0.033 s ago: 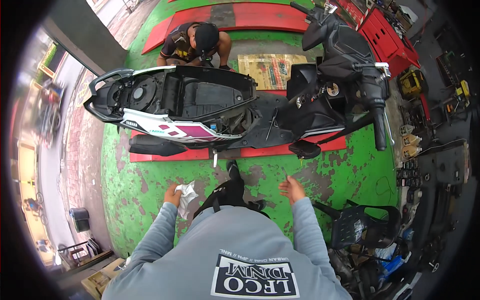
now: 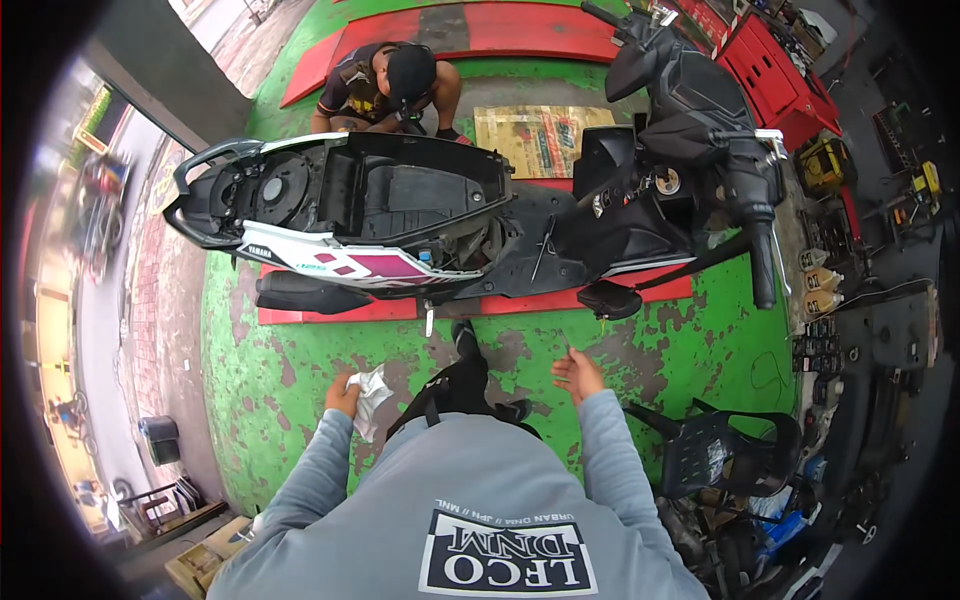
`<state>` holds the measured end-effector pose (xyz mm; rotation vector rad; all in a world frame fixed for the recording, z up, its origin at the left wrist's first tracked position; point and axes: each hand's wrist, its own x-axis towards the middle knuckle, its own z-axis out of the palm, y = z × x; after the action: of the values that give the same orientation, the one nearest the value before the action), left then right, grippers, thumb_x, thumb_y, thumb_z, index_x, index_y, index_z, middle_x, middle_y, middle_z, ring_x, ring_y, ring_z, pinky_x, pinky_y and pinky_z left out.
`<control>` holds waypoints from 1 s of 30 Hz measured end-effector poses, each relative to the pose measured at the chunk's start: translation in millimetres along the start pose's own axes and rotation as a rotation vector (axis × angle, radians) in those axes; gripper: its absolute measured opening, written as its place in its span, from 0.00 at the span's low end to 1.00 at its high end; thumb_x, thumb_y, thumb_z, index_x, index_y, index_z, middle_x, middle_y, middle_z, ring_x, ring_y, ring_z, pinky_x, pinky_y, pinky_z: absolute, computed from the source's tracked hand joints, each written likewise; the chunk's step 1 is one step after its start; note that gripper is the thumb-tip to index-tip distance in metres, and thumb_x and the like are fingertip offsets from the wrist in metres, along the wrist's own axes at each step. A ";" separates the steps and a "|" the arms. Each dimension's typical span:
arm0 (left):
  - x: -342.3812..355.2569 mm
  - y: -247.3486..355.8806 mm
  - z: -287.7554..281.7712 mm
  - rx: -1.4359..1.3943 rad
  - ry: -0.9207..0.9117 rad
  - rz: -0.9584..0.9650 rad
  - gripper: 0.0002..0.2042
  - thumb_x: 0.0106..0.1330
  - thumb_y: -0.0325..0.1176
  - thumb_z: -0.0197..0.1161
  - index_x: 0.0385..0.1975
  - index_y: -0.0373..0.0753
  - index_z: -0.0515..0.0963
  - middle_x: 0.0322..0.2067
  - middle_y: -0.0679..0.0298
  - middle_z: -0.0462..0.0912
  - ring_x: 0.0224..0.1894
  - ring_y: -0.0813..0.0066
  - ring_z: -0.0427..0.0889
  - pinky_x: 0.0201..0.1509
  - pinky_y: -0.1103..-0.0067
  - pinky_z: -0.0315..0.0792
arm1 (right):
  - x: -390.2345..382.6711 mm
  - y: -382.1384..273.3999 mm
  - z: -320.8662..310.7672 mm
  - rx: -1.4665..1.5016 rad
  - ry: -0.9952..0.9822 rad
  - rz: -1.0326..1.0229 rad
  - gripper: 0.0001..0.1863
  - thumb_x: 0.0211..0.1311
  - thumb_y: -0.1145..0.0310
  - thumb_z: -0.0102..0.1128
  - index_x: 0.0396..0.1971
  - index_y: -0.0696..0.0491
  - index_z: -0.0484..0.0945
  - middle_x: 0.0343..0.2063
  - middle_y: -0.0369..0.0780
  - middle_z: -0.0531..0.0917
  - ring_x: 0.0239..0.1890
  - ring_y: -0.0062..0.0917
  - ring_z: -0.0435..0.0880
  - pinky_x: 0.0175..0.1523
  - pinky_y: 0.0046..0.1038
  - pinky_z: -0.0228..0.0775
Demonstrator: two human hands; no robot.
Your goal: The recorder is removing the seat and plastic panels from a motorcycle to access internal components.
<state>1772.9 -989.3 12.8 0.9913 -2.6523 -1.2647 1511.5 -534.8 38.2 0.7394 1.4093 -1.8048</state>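
Note:
My left hand (image 2: 342,394) is closed on a crumpled white plastic packet (image 2: 371,396), which hangs beside my thigh. My right hand (image 2: 578,376) is raised over the green floor, with a thin, narrow strip (image 2: 565,342) pinched at its fingertips; what kind of thing it is, I cannot make out. In front of me stands a scooter (image 2: 400,260) with white and magenta side panels. Its seat is off, and the black storage bin (image 2: 415,195) lies bare. A slim metal tool (image 2: 541,250) rests on the scooter's footboard.
Beyond the scooter a person (image 2: 385,90) in a black cap crouches by flattened cardboard (image 2: 535,138). A black plastic chair (image 2: 730,452) stands at my right. Red ramps (image 2: 470,32), a red tool cabinet (image 2: 775,75) and several bottles (image 2: 822,280) line the far and right sides.
My right hand has shifted slightly to the left and turned a little, the thin strip still at its fingertips. The packet in my left hand has tilted slightly.

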 end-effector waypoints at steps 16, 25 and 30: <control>136.2 92.8 45.6 -0.043 -0.283 -0.154 0.12 0.58 0.29 0.57 0.39 0.33 0.79 0.31 0.51 0.84 0.35 0.59 0.85 0.41 0.71 0.75 | 302.2 6.1 29.1 0.167 0.388 0.289 0.15 0.70 0.49 0.49 0.41 0.44 0.74 0.30 0.30 0.83 0.35 0.25 0.80 0.42 0.42 0.69; 180.5 156.4 155.9 -0.091 -0.529 -0.148 0.14 0.61 0.33 0.59 0.45 0.34 0.79 0.32 0.48 0.84 0.35 0.57 0.85 0.41 0.71 0.76 | 399.2 -25.1 5.5 0.617 0.454 0.236 0.13 0.69 0.46 0.51 0.40 0.38 0.74 0.35 0.27 0.79 0.45 0.22 0.75 0.57 0.48 0.58; 201.1 181.3 208.1 -0.137 -0.557 -0.288 0.15 0.64 0.34 0.59 0.49 0.34 0.76 0.34 0.52 0.84 0.38 0.63 0.84 0.44 0.72 0.75 | 417.2 -30.8 33.6 0.565 0.332 0.222 0.17 0.70 0.47 0.51 0.49 0.41 0.72 0.40 0.28 0.80 0.41 0.21 0.75 0.57 0.49 0.58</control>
<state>1455.5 -876.2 -42.7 1.1730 -2.8066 -2.0164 1245.2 -642.2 -268.0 1.4808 0.9487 -1.9752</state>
